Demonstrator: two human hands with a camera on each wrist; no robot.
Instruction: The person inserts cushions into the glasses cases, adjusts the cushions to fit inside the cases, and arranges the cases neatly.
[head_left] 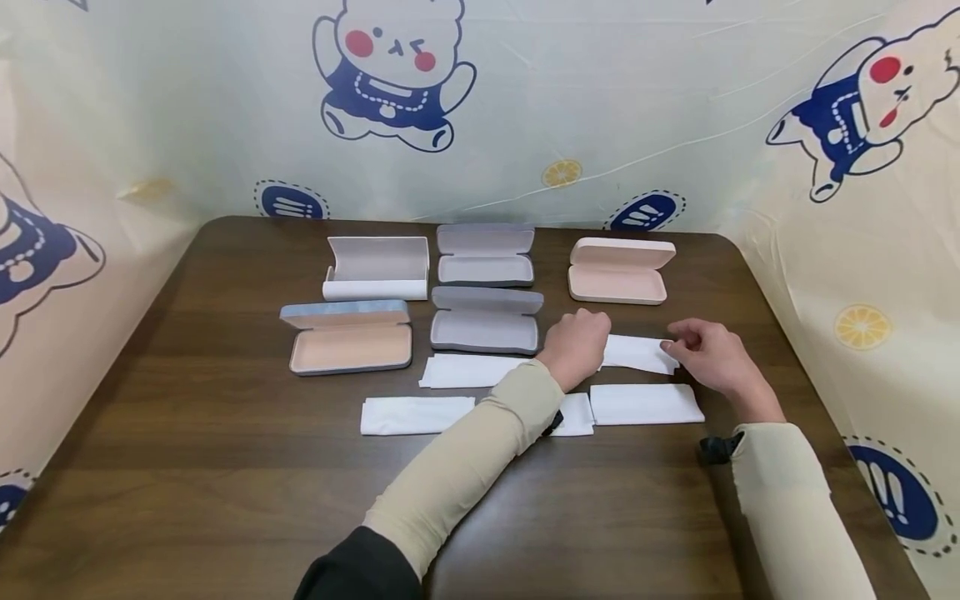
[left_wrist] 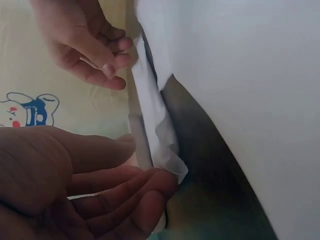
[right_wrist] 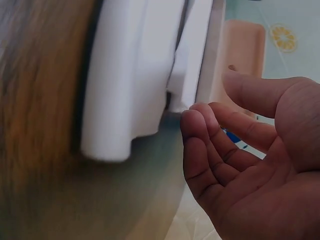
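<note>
A folded white cloth (head_left: 639, 353) lies on the table between my two hands. My left hand (head_left: 576, 348) is at its left end; in the left wrist view the fingertips touch the cloth's end, with the thumb held apart. At the opposite end is my right hand (head_left: 712, 358), its fingertips against the edge and its thumb raised away from them in the right wrist view. Just in front lies another folded white cloth (head_left: 647, 404). More of them are the upper left cloth (head_left: 472, 372), the lower left cloth (head_left: 416, 415) and one partly behind my left forearm (head_left: 576, 415).
Opened glasses cases stand at the back: a white case (head_left: 378, 267), a grey case (head_left: 486, 268), a darker grey case (head_left: 484, 331), a pink case (head_left: 617, 286) and a blue case (head_left: 351, 347) with peach lining. Patterned sheeting (head_left: 510, 100) surrounds the brown table (head_left: 225, 483).
</note>
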